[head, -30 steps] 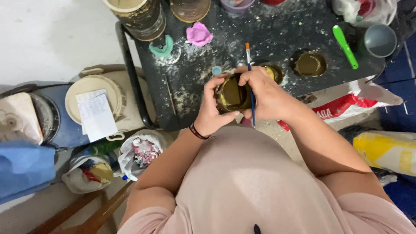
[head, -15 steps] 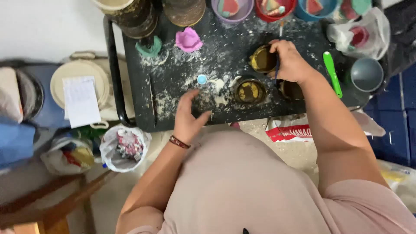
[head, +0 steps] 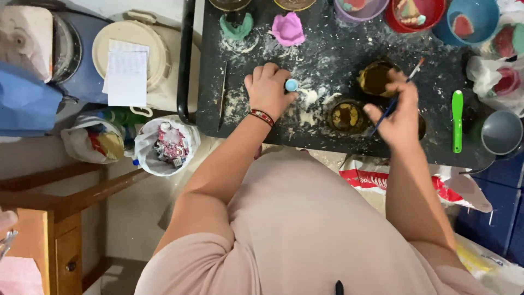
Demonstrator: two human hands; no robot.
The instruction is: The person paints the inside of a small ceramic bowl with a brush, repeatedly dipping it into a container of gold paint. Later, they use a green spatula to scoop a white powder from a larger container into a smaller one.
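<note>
On the dark, powder-dusted bench (head: 327, 43), the right hand (head: 397, 112) pinches a thin paintbrush (head: 401, 90) whose long axis runs diagonally, its tip pointing up and to the right while its blue handle slants down-left behind the fingers. Two round brown dishes (head: 346, 116) lie just beside that hand, a third being mostly hidden under it, and the left hand (head: 267, 87) rests curled, knuckles up, touching one small light-blue cap (head: 291, 84). One green tool (head: 457, 120) lies upright-lengthwise near a grey cup (head: 502, 132), and bowls along the top edge are cut off.
</note>
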